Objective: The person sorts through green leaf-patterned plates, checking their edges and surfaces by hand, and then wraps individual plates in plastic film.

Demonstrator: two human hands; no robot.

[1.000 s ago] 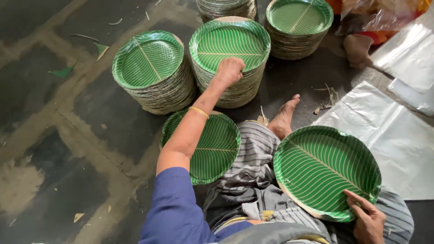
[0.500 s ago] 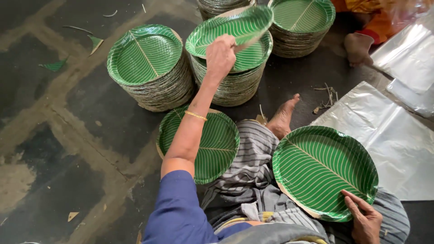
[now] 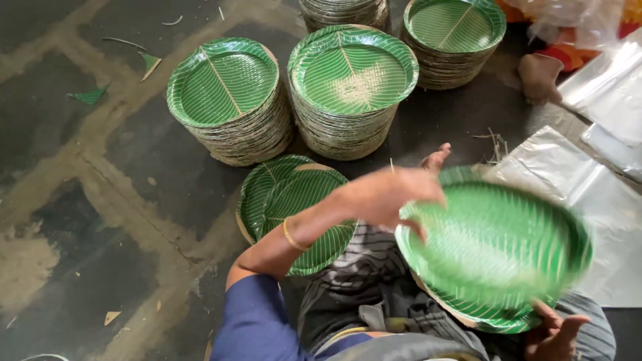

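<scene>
A seated person works among stacks of green leaf-patterned disposable plates on a dark stone floor (image 3: 87, 200), a blurred green plate (image 3: 495, 247) tilted over the lap at the near right. It is round, with no long axis to speak of, its face turned up and toward the left. The left hand (image 3: 391, 197) lies at its left rim, fingers curled over the edge in a grasp, while the right hand (image 3: 555, 327) sits beneath its near right edge, thumb and fingers spread around the underside; motion blur hides whether that hand truly grips. Another plate or two lies under the blurred one, too smeared to count. The left hand is the nearer to the stacks, which lie far and to the left of it. Four tall stacks stand in view: a left stack (image 3: 227, 100), a middle stack (image 3: 351, 83), a far right stack (image 3: 451, 40), and a cut-off stack (image 3: 344, 10) at the top edge. A low pile (image 3: 294, 207) of overlapping plates rests on the floor just left of the knee. Clear plastic sheets (image 3: 595, 187) spread at the right, and one bare foot (image 3: 436, 158) shows between them and the middle stack. Green scraps (image 3: 87, 95) lie at the far left.
</scene>
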